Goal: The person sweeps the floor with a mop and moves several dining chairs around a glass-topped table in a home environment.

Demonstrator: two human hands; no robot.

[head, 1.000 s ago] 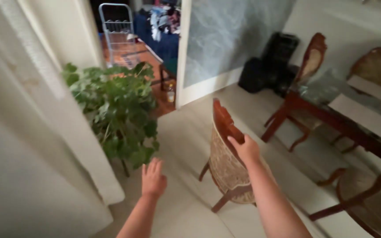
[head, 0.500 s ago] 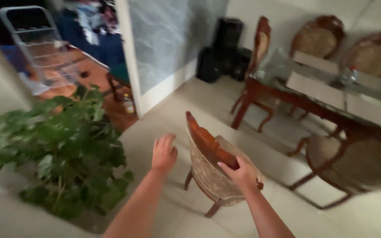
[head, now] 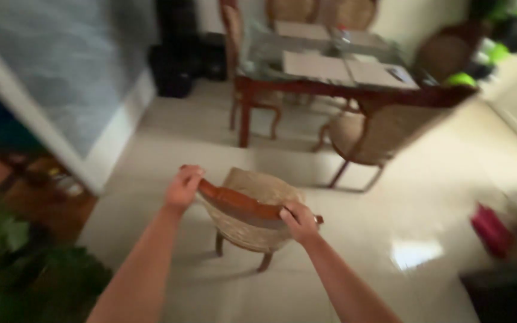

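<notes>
Pale glossy tiled floor (head: 426,197) filled the room, w/ a glass-topped dark wood dining table (head: 330,72) at its far side & a wicker-backed chair (head: 384,128) drawn up beside it. Near the floor's middle stood a brown wood-framed chair w/ woven cane back (head: 249,209). Left hand (head: 184,188) & right hand (head: 297,220) were both closed round its top rail, one at each end.

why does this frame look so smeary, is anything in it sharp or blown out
Head view: motion blur smears everything, worst at the edges, where the plant and red object are shapeless; the left hand, right hand and chair they grip read clearest; a white glare patch blows out on the glossy floor.
</notes>
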